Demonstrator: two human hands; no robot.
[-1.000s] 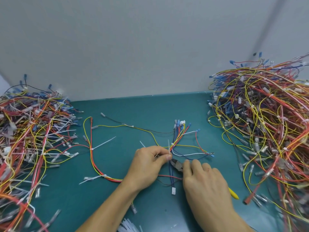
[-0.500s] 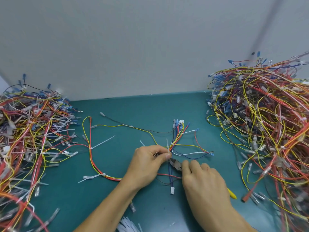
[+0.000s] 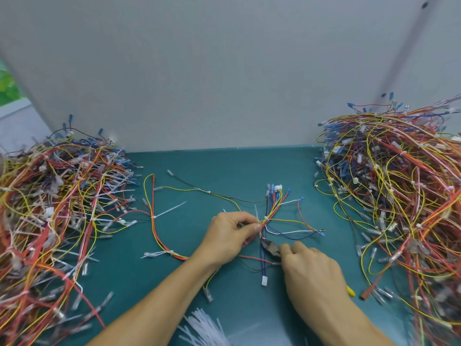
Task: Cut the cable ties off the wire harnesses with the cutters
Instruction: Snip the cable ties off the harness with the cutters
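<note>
Partway: left grip pinches the harness, right grip beside it clasps cutters; ties left of them are uncut.

Even, soft light; edges bowed and slightly blurred

The teal table top looks smooth and matt, with a faint sheen near its front. The thin multicoloured wire harness has glossy plastic insulation. The small cutters with a yellow handle show dull grey metal at the head. The heap of white cut cable ties is translucent plastic. The pale grey back wall is matt.
</note>
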